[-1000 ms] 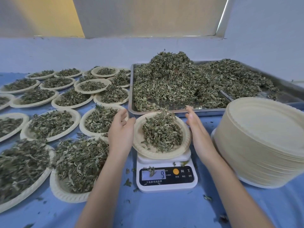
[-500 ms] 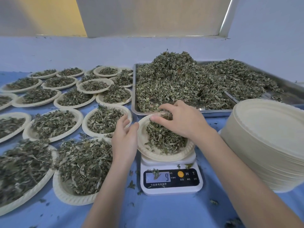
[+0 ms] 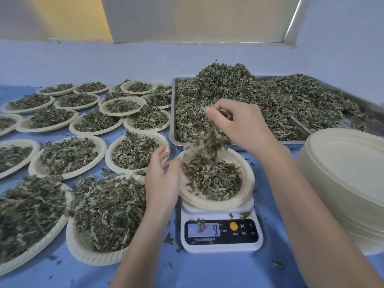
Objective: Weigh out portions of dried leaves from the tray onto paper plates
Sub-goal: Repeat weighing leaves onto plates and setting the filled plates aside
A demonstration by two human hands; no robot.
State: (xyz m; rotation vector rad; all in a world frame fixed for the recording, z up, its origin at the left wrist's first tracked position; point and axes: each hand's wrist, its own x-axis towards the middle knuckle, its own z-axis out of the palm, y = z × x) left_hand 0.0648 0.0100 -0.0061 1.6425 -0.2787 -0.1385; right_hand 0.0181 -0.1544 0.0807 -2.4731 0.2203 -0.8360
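Centrally: scale [image 3: 221,229], a plate [image 3: 245,196] of leaves [image 3: 212,179] on it. Right hand [image 3: 239,123] above, fingers curled round a blurred clump [image 3: 207,142]. Left hand [image 3: 162,179], fingers loosely straight, at the plate's left rim. Tray [image 3: 173,129] far; filled plates [image 3: 68,156] left; stack [image 3: 349,183] right.

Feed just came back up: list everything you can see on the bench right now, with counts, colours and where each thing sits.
Shallow cream paper plate on the scale: one, holding green leaves, centre.
White digital kitchen scale: one, display shows a 9 partly covered by a leaf scrap, front centre.
Rectangular steel tray of dried green leaves: one, heaped, back right.
Filled cream paper plates: over a dozen, some overlapping, left half.
Stack of empty cream paper plates: one tall stack, right edge.
Blue table covering: strewn with loose leaf bits.
Left hand: fingers relaxed, at the scale plate's left rim.
Right hand: above the scale plate, pinching a clump of leaves, some falling.
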